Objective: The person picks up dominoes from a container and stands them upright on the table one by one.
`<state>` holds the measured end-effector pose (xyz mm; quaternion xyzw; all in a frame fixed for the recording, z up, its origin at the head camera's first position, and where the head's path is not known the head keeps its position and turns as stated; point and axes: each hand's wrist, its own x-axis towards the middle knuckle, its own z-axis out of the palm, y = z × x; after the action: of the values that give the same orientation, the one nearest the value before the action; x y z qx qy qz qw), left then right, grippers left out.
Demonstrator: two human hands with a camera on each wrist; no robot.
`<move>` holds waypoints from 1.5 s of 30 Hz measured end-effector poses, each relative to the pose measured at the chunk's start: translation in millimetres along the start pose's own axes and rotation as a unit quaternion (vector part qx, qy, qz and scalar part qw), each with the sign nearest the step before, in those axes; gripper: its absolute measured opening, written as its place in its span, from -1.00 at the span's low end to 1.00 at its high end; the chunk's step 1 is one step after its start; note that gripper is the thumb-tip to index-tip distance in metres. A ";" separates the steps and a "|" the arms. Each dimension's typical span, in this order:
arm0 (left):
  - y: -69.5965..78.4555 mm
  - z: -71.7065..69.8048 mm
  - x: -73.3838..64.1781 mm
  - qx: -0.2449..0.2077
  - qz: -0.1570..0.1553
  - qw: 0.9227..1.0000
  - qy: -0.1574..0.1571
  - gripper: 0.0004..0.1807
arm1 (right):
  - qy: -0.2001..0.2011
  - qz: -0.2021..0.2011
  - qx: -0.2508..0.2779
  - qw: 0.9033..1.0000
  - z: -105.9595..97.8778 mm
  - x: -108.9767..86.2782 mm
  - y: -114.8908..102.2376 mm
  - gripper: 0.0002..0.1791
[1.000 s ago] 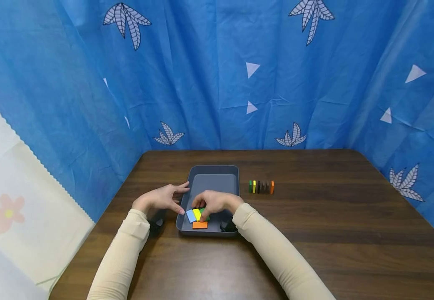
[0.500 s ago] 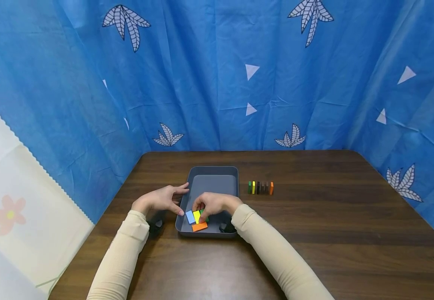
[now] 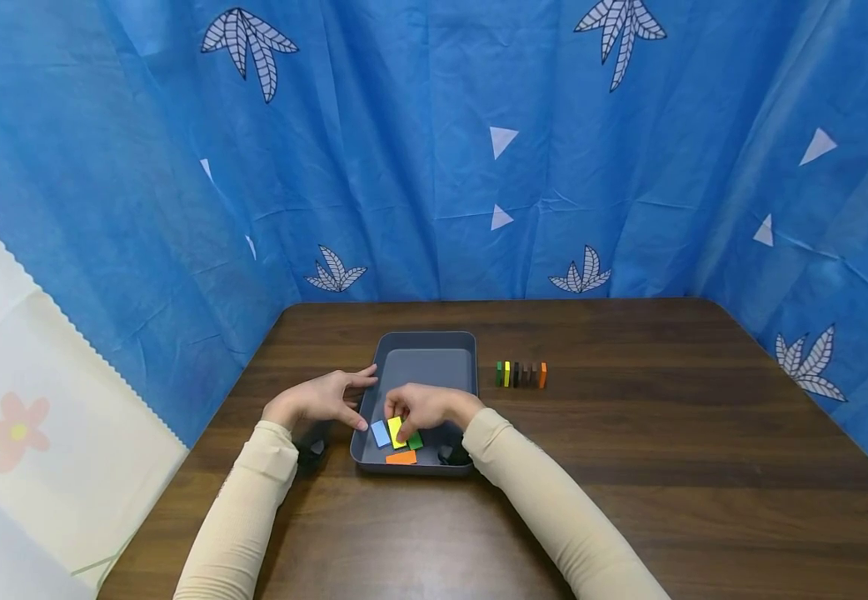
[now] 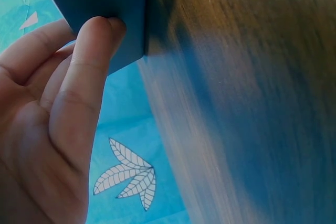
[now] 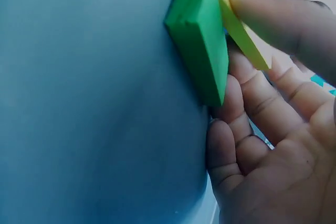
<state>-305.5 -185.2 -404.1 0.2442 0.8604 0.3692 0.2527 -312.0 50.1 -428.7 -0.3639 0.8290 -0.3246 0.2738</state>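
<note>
Thumb and fingers of my right hand [image 3: 428,407] pinch a yellow domino [image 3: 396,432] inside the dark grey tray [image 3: 430,367]. The right wrist view shows that yellow domino tilted under the thumb, beside a green domino [image 5: 197,40] that lies close to the fingertips. A light blue domino [image 3: 381,434] lies to the left of the yellow one, and an orange domino [image 3: 401,457] is nearest the tray's front wall. My left hand [image 3: 321,397] rests at the tray's left side with thumb and fingers spread along it; in the left wrist view the thumb [image 4: 86,72] touches the outer wall.
Right of the tray, several dominoes [image 3: 521,375] stand upright in a row: green, yellow, dark ones and orange. The brown wooden table [image 3: 629,467] extends to both sides, with a blue curtain [image 3: 441,167] behind it.
The yellow domino has tilted and shifted slightly between the right fingers, and more of the green one shows. The orange domino has turned and slid a little toward the front. My left hand stays put.
</note>
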 end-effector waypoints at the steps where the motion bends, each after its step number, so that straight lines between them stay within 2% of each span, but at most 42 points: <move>1: -0.1 0.1 -0.1 0.002 0.000 1.000 0.000 0.07 | 0.006 -0.001 0.004 1.000 0.1 0.3 0.4 -0.75; 8: -1.8 1.1 -0.3 0.006 -0.005 1.000 0.002 0.04 | 0.057 -0.012 0.003 0.998 -1.4 -0.5 0.4 -0.85; 15: -2.2 1.7 0.5 0.005 -0.007 1.000 0.005 0.04 | 0.106 -0.040 0.064 0.992 -12.3 -10.2 -7.3 -0.91; 20: -1.7 1.1 1.6 0.006 -0.011 1.000 0.008 0.04 | 0.128 -0.064 0.099 0.985 -20.7 -18.4 -11.0 -0.81; 25: -1.3 2.1 1.0 -0.004 -0.017 1.000 0.009 0.03 | 0.124 -0.080 0.146 0.978 -26.0 -27.3 -10.8 -0.74; 30: -1.4 3.7 0.9 -0.002 -0.026 1.000 0.010 0.02 | 0.121 -0.093 0.155 0.976 -31.7 -39.1 -10.9 -0.71; 37: -0.5 3.6 0.7 0.000 -0.031 0.999 0.016 0.03 | 0.148 -0.095 0.146 0.973 -41.8 -61.3 -7.1 -0.71; 45: 0.5 2.9 -0.6 0.005 -0.024 1.000 0.015 0.06 | 0.200 -0.097 0.178 0.959 -52.9 -93.2 3.3 -0.78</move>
<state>-303.1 -183.8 -405.4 0.2194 0.8714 0.3624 0.2476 -295.4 142.6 -377.1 -0.3160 0.7564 -0.5579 0.1297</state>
